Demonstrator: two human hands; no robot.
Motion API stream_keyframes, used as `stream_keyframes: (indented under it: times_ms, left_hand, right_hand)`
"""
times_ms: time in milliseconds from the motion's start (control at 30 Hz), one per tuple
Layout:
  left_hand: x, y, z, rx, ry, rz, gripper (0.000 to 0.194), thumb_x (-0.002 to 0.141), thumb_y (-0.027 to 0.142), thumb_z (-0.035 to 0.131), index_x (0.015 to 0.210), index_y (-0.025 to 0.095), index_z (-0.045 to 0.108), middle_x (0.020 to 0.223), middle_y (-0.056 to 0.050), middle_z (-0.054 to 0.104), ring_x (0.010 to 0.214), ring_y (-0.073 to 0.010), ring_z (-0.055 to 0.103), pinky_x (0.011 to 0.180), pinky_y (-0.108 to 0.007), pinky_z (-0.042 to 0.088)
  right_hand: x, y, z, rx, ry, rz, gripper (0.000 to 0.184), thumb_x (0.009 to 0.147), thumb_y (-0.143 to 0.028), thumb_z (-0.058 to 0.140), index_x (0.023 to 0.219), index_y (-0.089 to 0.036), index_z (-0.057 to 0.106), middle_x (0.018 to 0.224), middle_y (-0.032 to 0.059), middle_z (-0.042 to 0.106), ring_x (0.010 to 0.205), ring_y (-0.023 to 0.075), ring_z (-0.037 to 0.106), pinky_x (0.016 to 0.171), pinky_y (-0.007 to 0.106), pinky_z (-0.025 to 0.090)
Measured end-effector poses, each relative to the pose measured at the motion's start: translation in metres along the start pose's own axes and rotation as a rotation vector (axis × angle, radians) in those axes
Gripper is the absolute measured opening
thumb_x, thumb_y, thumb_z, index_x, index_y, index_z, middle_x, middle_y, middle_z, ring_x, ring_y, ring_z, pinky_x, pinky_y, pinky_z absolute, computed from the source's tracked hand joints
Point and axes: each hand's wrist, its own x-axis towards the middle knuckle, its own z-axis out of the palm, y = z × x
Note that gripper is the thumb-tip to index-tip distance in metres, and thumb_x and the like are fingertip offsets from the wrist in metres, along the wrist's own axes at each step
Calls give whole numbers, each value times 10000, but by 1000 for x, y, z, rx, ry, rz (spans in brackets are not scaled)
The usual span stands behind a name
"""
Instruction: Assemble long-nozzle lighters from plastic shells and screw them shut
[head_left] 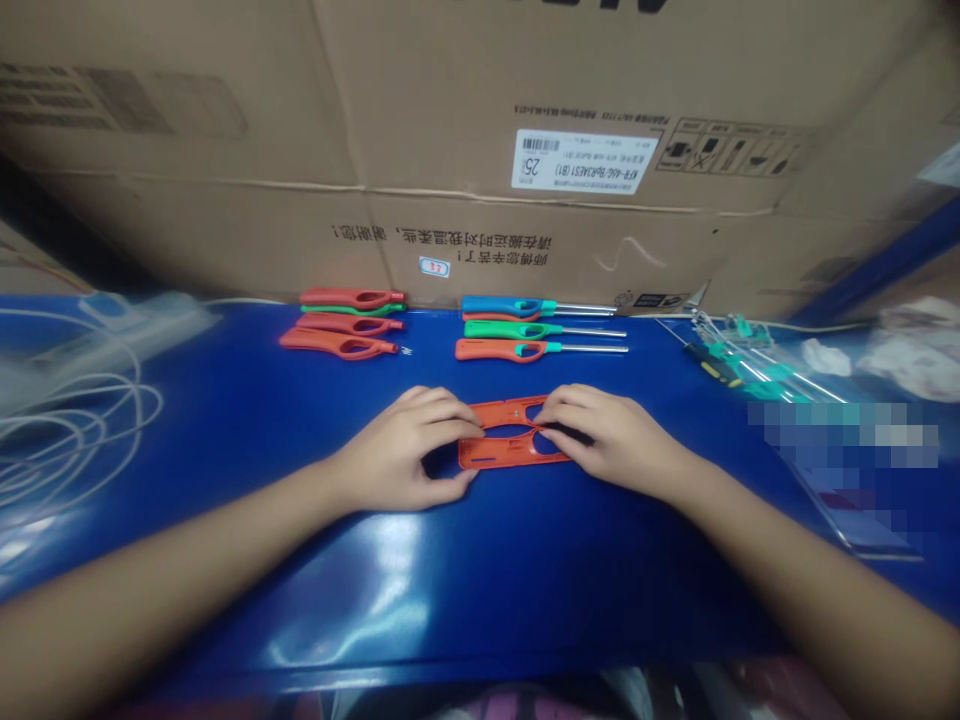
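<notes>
Two orange plastic lighter-handle shells (pixel 504 432) lie side by side on the blue table (pixel 247 420), inner sides up. My left hand (pixel 409 450) pinches their left end, thumb below and fingers on top. My right hand (pixel 611 435) presses its fingers on their right end. Both hands rest on the table.
Behind the hands lie a pile of orange and green handle shells (pixel 346 322) and three assembled lighters with metal tubes (pixel 536 328). A screwdriver and a bag of green-tipped tubes (pixel 750 368) lie at the right, white cables (pixel 67 420) at the left. Large cardboard boxes (pixel 480 150) stand behind the table.
</notes>
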Motion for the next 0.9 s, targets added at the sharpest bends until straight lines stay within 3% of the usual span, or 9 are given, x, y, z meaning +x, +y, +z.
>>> stream_keyframes:
  times_ms: [900]
  left_hand:
    - [-1, -2, 1, 42, 58, 30, 309, 851, 437, 753, 1068, 219, 722, 1078, -49, 749, 1021, -225, 667, 919, -377, 469]
  right_hand:
    - [2, 1, 3, 92, 28, -56, 164, 954, -156, 588, 1063, -199, 704, 1052, 67, 713, 972, 213, 670, 823, 354, 550]
